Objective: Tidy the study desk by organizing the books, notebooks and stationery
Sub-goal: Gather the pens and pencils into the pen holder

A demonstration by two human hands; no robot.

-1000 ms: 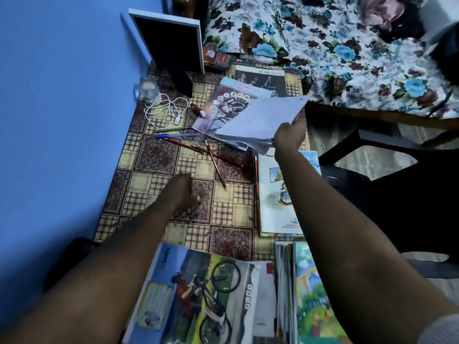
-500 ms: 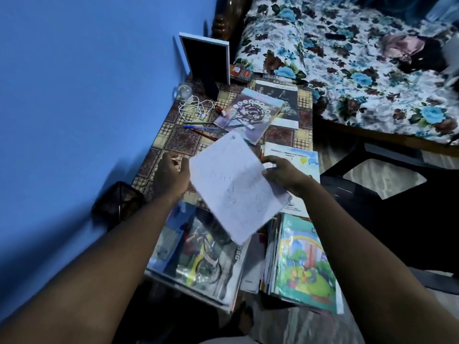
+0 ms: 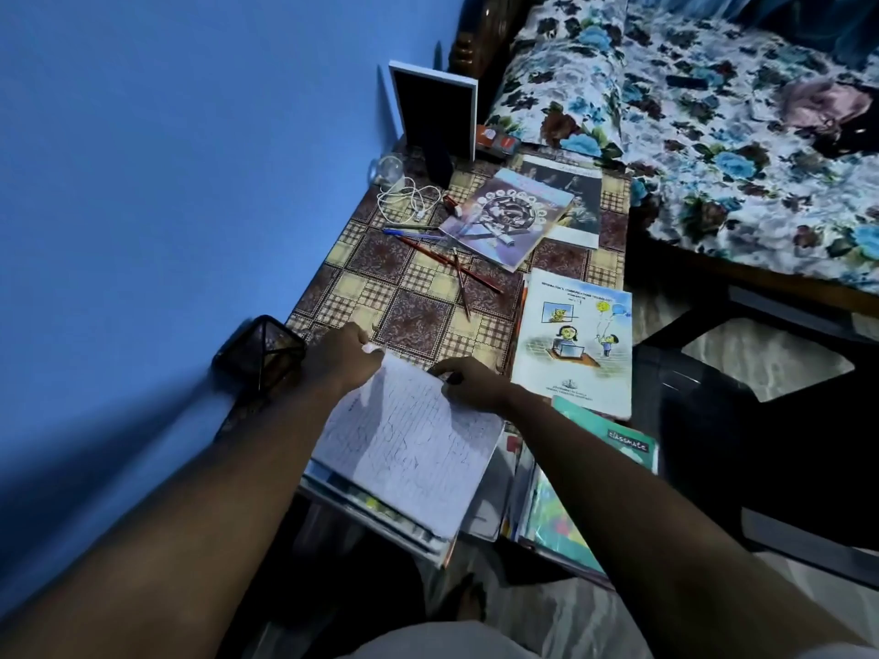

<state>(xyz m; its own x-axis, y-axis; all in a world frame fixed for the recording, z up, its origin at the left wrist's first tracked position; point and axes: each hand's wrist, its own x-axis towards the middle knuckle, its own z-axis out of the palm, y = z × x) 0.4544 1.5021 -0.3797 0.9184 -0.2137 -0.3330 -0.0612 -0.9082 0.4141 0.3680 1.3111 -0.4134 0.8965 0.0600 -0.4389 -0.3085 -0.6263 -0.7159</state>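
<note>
The left hand (image 3: pixel 340 359) pinching its far-left corner and the right hand (image 3: pixel 471 382) gripping its far edge, a handwritten notebook (image 3: pixel 409 444) lies on the near-left book stack (image 3: pixel 380 508); squaring it there, then gathering the loose pens (image 3: pixel 442 259) farther back, likely comes next.

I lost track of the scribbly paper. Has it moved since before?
Yes. The paper came nearer and down, from beyond the far end of the cartoon textbook onto the near stack.
</note>
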